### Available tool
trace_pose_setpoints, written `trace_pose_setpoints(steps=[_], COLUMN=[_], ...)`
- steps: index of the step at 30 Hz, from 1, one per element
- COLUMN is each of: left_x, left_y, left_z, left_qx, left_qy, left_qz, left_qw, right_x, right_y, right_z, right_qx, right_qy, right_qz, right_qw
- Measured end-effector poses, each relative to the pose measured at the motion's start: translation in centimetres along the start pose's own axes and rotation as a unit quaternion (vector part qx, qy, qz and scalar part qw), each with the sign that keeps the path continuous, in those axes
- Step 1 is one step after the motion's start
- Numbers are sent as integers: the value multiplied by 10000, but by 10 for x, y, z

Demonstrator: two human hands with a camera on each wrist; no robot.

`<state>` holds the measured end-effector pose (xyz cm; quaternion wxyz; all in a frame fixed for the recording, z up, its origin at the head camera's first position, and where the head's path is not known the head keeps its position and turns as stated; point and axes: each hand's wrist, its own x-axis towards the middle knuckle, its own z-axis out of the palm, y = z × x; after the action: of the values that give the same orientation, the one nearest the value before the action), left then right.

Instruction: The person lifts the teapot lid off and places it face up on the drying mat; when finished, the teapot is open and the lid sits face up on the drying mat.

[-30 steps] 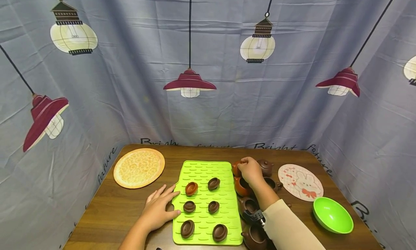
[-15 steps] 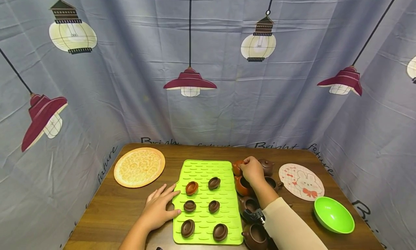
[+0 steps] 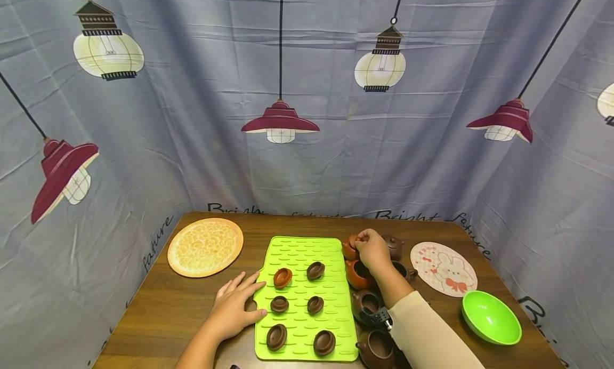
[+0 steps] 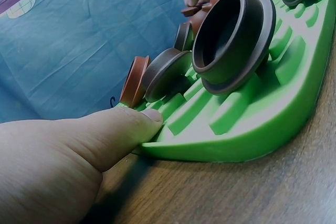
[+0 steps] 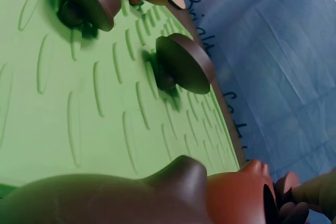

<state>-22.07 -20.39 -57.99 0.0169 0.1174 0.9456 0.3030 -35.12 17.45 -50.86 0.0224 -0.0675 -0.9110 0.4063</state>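
My right hand (image 3: 374,251) is over the far orange teapot (image 3: 348,249), its thumb and fingertips pinching a small reddish lid (image 5: 286,185) at the pot's mouth. That lid stands tilted at the opening, partly covered by the fingers. My left hand (image 3: 235,305) lies with spread fingers at the left edge of a green ridged mat (image 3: 297,254), the thumb (image 4: 149,115) on its rim. Upside down on the mat sit an orange lid (image 3: 282,278) and several dark brown lids (image 3: 315,271). Below my right wrist are a second orange teapot (image 3: 357,277) and brown lidless teapots (image 3: 371,350).
A lidded brown teapot (image 3: 394,246) stands just right of my right hand. Farther right lie a round bunny placemat (image 3: 438,273) and a green bowl (image 3: 491,317). A round yellow placemat (image 3: 205,248) is at the back left of the wooden table (image 3: 153,315). A curtain hangs behind.
My right hand stays at the far orange teapot, shifting only slightly, and more of the lid shows at its mouth. My left hand has not moved.
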Motion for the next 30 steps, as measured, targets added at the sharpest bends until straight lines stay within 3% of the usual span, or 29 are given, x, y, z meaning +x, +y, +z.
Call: trace_pose_setpoints(steps=[12,15,21,30], left_x=[0,0,1,1], left_y=[1,1,0,0], left_z=[0,0,0,0], left_qx=[-51,-32,-2,-8], left_qy=[0,23,49,-4], left_qz=[2,-4,12,-2], left_qw=[10000,10000,10000,10000], right_x=[-1,0,0,-3], right_y=[-1,-1,-1,-1], right_z=[0,1,4,6], right_qx=[430,849,2159,3337], right_qy=[-236,-378,-739,-1078], right_qz=[299,337,459,808], right_qw=[9984,9951,9725,9330])
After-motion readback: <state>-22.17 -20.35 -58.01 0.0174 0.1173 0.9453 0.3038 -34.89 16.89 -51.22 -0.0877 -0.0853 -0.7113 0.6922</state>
